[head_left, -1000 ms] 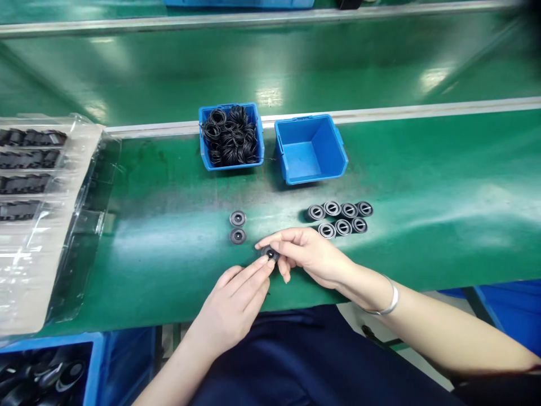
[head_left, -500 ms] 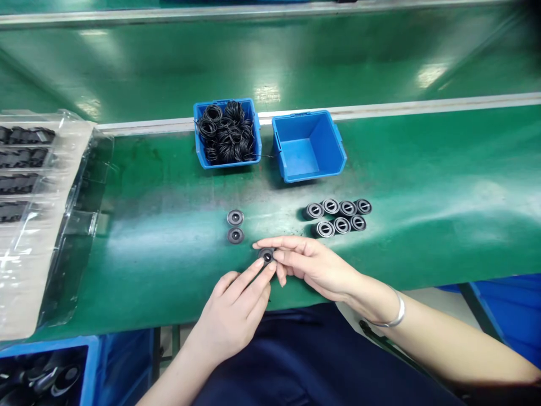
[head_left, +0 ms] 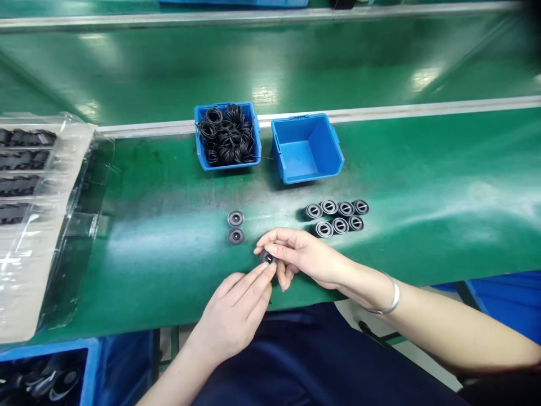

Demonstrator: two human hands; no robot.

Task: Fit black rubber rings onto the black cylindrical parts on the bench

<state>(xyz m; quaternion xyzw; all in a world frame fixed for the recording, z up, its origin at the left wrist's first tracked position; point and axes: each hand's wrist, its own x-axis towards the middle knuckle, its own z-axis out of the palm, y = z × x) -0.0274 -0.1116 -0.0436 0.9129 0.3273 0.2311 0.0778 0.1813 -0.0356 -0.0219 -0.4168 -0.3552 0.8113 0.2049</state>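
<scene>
Both hands meet over a small round black part [head_left: 267, 257] near the front edge of the green bench [head_left: 169, 254]. My right hand [head_left: 308, 256] pinches it between thumb and fingers. My left hand [head_left: 236, 307] has its fingertips pressed against the part from below. Two more black round parts [head_left: 235, 227] lie just left of the hands. Several finished-looking parts with light rings [head_left: 338, 216] sit in two rows to the right.
A blue bin full of black rubber rings [head_left: 227, 135] and an empty blue bin [head_left: 306, 148] stand behind. Clear plastic trays with black parts [head_left: 34, 186] lie at the left. Another blue bin of black parts [head_left: 46, 378] sits below the bench at lower left.
The right hand's fingers have curled a little tighter round the part. The hands stay in the same spot; the view shifted slightly.
</scene>
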